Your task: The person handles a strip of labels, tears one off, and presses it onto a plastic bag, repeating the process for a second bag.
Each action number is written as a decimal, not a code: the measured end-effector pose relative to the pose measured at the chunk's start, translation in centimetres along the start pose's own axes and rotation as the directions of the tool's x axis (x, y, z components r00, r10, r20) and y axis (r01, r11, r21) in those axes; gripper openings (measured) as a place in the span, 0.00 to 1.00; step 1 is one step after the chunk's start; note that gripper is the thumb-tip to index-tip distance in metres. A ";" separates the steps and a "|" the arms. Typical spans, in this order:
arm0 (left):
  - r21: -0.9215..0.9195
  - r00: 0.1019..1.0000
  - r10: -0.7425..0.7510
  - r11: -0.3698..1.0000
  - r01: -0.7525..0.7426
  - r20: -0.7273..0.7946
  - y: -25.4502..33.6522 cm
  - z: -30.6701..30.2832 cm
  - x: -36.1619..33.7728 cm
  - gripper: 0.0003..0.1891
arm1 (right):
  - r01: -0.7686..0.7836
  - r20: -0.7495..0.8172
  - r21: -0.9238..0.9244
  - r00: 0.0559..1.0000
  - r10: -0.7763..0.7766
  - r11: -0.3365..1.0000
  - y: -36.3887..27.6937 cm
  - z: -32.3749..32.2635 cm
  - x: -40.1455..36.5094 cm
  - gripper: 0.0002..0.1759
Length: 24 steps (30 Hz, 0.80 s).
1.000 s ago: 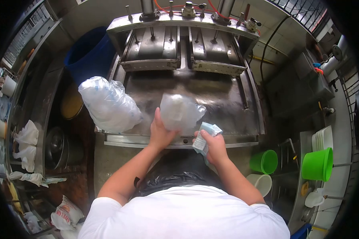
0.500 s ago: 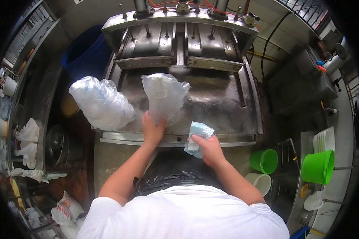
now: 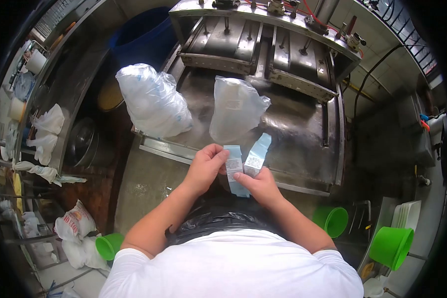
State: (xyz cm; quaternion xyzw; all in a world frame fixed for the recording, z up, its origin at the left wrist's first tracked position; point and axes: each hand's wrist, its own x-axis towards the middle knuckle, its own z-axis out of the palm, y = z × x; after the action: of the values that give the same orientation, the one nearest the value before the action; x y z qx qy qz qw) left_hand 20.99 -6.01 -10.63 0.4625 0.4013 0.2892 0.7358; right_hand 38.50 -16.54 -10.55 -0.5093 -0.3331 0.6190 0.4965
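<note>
Close in front of my body, both hands are on pale blue printed labels. My left hand [image 3: 207,168] pinches the upper left edge of one label [image 3: 234,166] between thumb and fingers. My right hand [image 3: 261,187] grips a small stack of labels [image 3: 257,155], its thumb at the edge of the left label. Just beyond the hands, a clear plastic bag [image 3: 237,111] with pale contents lies on the metal press bed [image 3: 298,126]. To its left sits a bigger, bulging bundle of clear plastic [image 3: 154,102] with blue marks.
At the back stands the press frame [image 3: 263,15] with two metal plates. A blue barrel [image 3: 144,37] is at the far left. Green buckets [image 3: 390,248] are low on the right, another green bucket [image 3: 109,246] low on the left. White sacks [image 3: 77,223] lie at the left.
My left hand has let go of the clear plastic bag and come to the labels, which are now spread between both hands. The view has turned, shifting the press rightward.
</note>
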 end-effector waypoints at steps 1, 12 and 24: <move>-0.019 1.000 -0.022 1.000 0.021 -0.022 0.2 -0.2 -0.1 0.10 | 0.002 0.002 -0.006 1.000 -0.002 1.000 -0.4 0.2 -0.1 0.16; 0.703 0.590 0.711 0.191 -0.686 0.382 4.1 -2.2 -1.0 0.10 | 0.126 -0.183 -0.019 0.975 -0.127 0.992 -0.8 2.5 0.7 0.14; 0.966 0.117 0.981 -0.126 -0.227 0.156 13.8 -11.0 0.1 0.24 | 0.040 -0.316 -0.037 0.947 -0.050 0.999 -0.5 5.3 1.7 0.15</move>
State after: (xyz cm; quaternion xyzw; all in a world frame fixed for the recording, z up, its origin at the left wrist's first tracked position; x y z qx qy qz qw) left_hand 10.86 4.58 -0.80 0.7418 0.3842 0.5315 -0.1405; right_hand 33.58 -14.24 -9.21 -0.6019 -0.2699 0.5126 0.5496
